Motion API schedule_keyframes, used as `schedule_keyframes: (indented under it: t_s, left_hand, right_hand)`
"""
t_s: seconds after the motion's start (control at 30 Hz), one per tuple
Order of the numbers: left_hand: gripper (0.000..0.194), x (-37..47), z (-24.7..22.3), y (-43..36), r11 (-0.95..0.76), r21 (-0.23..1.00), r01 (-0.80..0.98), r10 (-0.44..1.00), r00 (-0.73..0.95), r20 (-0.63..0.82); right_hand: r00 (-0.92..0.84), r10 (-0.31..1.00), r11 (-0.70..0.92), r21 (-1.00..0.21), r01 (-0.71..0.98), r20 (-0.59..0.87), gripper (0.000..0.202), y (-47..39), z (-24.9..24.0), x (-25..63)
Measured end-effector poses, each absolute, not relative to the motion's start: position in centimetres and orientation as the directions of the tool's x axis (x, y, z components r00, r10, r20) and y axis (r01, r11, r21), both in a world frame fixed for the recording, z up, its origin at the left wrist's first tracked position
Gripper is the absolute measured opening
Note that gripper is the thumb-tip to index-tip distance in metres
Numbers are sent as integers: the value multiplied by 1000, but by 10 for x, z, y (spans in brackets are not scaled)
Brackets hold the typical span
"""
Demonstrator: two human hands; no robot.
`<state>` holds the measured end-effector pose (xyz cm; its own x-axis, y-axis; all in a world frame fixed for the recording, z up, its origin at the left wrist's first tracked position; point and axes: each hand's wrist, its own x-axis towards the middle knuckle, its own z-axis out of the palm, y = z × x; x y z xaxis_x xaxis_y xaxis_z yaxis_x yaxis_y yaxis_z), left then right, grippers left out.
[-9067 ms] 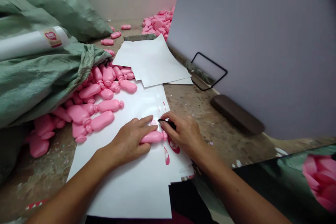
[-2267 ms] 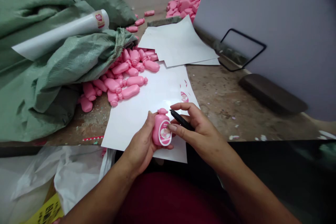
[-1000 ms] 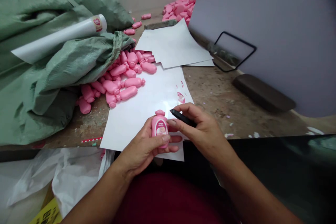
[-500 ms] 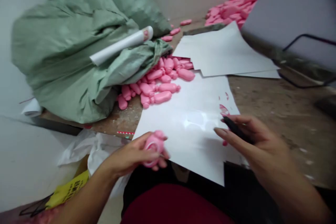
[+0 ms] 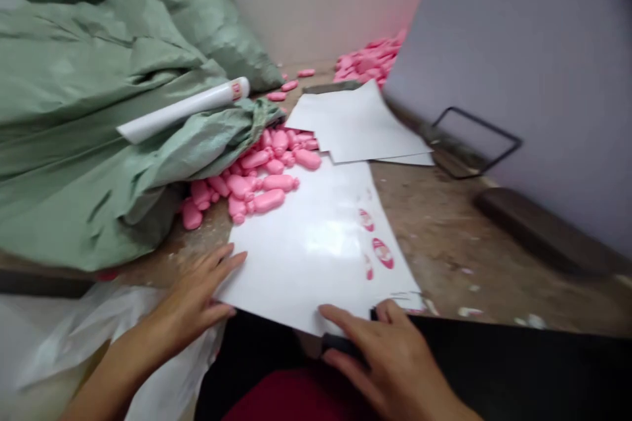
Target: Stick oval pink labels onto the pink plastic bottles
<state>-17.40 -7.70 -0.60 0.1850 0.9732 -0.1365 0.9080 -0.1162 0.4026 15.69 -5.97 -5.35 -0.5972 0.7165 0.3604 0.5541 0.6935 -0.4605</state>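
Note:
A glossy white sticker sheet [image 5: 291,263] lies at the table's front, its near edge reaching past the tabletop. Several red-and-white oval stickers [image 5: 382,253] remain along its right side. My left hand [image 5: 205,289] has its fingers apart and rests at the sheet's left front corner, holding nothing. At the front right edge, my right hand [image 5: 390,352] is closed round a small black tool [image 5: 343,345], whose exact kind I cannot make out; its index finger touches the sheet. Pink bottle-shaped pieces [image 5: 266,200] lie in a heap on the sheet's far left part.
A large green sack [image 5: 89,145] spills the pink pieces, with a rolled white sheet [image 5: 182,110] on top. More white sheets [image 5: 365,125] lie behind. At the right are a grey panel [image 5: 533,66], a black wire frame [image 5: 474,145] and a dark block [image 5: 543,230]. Another pink pile [image 5: 370,62] is at the back.
The pink piece with a sticker is gone from my left hand, which now rests by the sheet. My right hand has moved nearer my body with the black tool. The view has swung right.

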Motion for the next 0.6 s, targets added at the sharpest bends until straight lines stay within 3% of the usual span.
schedule_keyframes:
  t_s: [0.07, 0.13, 0.33, 0.47, 0.6]
  left_hand:
    - [62, -177, -30, -80, -209, 334, 919, 969, 240, -52]
    - [59, -183, -51, -83, -255, 294, 921, 966, 254, 41]
    - [56, -177, -53, -88, -270, 321, 908, 963, 250, 102]
    - [80, -168, -41, -86, -284, 374, 883, 958, 274, 82]
    - [84, -156, -68, -76, -195, 571, 797, 957, 27, 289]
  right_hand:
    - [-609, 724, 689, -392, 610, 324, 63, -68, -58, 159]
    - [-577, 753, 658, -365, 659, 317, 67, -71, -64, 164]
    - [-560, 715, 699, -433, 569, 418, 42, -67, -66, 190]
    - [-491, 699, 696, -339, 633, 520, 35, -45, -46, 224]
    - [-273, 770, 497, -273, 824, 577, 15, 15, 2, 252]
